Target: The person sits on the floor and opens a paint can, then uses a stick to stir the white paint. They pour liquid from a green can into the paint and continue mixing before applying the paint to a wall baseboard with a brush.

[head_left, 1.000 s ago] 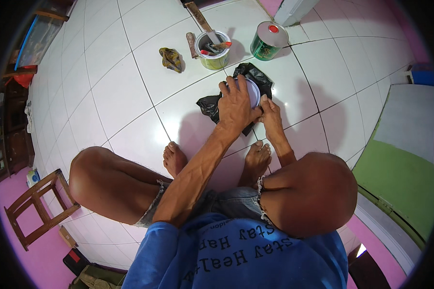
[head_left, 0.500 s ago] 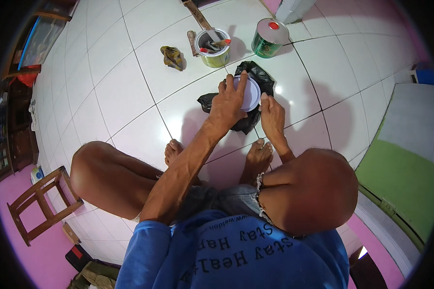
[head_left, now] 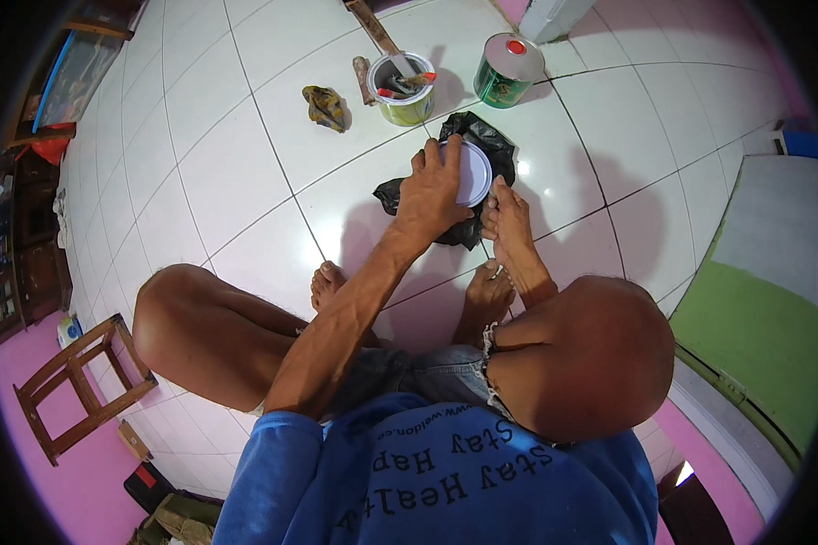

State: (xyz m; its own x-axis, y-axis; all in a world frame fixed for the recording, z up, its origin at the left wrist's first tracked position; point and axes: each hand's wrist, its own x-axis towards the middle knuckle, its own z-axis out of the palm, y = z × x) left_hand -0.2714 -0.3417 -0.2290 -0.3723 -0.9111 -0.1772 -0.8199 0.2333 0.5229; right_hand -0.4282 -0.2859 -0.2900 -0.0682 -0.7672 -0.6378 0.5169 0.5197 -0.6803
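A round tin with a pale lilac lid (head_left: pixel 474 174) stands on a crumpled black plastic bag (head_left: pixel 491 141) on the floor in front of my feet. My left hand (head_left: pixel 430 189) is wrapped round the tin's left side, fingers at its far rim and thumb at the near rim. At the near right edge of the lid is my right hand (head_left: pixel 509 222), closed with its fingers curled in and thumb pointing up. Whatever those fingers hold, if anything, is too small or hidden to make out. The tin's sides are mostly hidden.
Beyond the tin stands an open tub (head_left: pixel 407 109) with brushes and a wooden-handled scraper (head_left: pixel 373 25). A green metal can (head_left: pixel 507 77) with a red cap is right of it. A stained rag (head_left: pixel 324 108) and a short roll-shaped piece (head_left: pixel 364 80) lie left of the tub.
My right hand has drawn slightly back toward me from the lid's edge, and its fingers have curled in. My left hand stays on the tin, its fingers shifted a little.
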